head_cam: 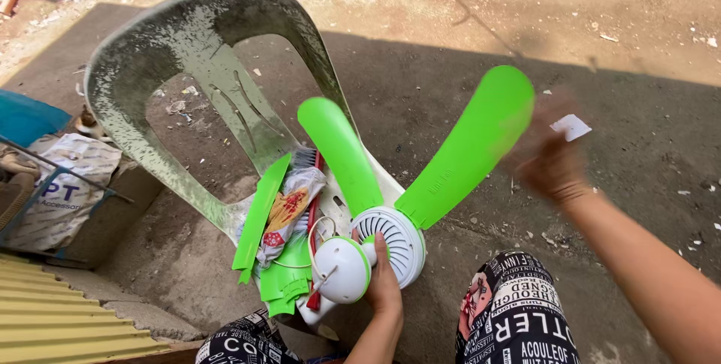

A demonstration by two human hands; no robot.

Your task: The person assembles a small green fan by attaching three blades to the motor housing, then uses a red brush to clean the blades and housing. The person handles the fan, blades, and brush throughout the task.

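We grip the ceiling fan motor (383, 247) firmly with our left hand (384, 281); our blurred right hand (552, 161) pinches a small white card (571, 127) beside the green blade (469, 146)

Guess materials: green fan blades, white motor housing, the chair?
Green fan blades: likely moulded plastic, smooth uniform colour with a slight sheen. White motor housing, held by the left hand: glossy plastic by its look, with moulded vent slits. Chair: one-piece moulded plastic, probably; white, dulled by dirt and greenish weathering. The right hand is motion-blurred.
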